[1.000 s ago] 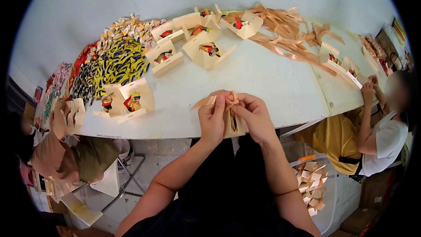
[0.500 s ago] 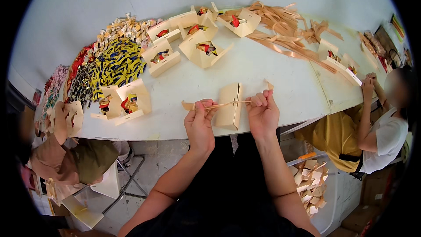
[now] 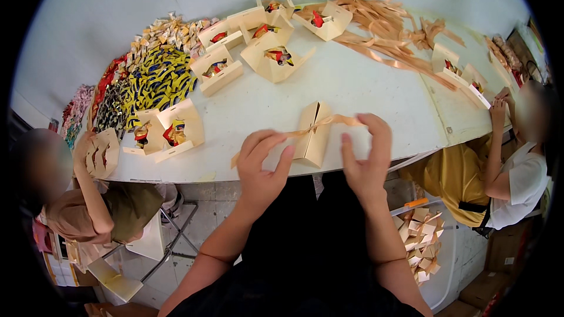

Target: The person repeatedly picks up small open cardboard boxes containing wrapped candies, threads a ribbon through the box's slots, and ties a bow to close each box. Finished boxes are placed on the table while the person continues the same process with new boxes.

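A closed cream card box (image 3: 314, 141) stands on the table edge in front of me, with a peach satin ribbon (image 3: 332, 120) crossed in a knot on its top. My left hand (image 3: 261, 155) is at the box's left side, open, its thumb apart from the curved fingers. The ribbon's left end passes behind those fingers and hangs beyond them. On the other side my right hand (image 3: 369, 155) is also open, thumb and fingers spread, with the ribbon's right end by its fingertips.
Open boxes with wrapped sweets (image 3: 276, 58) stand across the white table (image 3: 364, 91). Piles of sweets (image 3: 161, 79) lie at left, loose ribbons (image 3: 376, 20) at the back. Co-workers sit at left (image 3: 88, 211) and right (image 3: 511, 170). A clear bin of tied boxes (image 3: 420, 243) is below right.
Both hands have loosened their pinch on the ribbon ends and opened. The ribbon, drawn straight before, now curves slackly from the knot. The box appears slightly turned.
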A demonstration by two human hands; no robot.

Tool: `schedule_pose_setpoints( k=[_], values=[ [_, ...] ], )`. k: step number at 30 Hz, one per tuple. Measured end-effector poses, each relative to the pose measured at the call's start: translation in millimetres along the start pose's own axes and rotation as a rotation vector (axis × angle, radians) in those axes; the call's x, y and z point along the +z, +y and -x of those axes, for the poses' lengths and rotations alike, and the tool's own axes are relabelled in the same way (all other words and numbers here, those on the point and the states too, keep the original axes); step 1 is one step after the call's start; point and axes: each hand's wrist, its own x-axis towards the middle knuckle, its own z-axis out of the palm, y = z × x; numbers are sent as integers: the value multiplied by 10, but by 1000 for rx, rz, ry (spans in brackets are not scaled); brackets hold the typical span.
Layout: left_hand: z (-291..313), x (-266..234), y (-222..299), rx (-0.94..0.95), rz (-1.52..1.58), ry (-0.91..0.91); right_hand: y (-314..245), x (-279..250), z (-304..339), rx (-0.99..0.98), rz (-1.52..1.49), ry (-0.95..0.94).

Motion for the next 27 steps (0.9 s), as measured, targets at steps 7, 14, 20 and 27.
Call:
schedule_pose_setpoints(
  k=[7, 14, 20, 27],
  values=[
    [-33, 282, -334, 37, -74, -172, 98, 417, -113, -59, -100, -301],
    [4, 293, -302, -111, 23, -241, -69, 592, 73, 261, -149, -229],
    [-96, -16, -262, -353, 415, -463, -13, 548, 107, 297, -113, -300],
    [-378, 268, -246, -545, 870, -267, -140, 424, 1, 289, -46, -387]
  ],
)
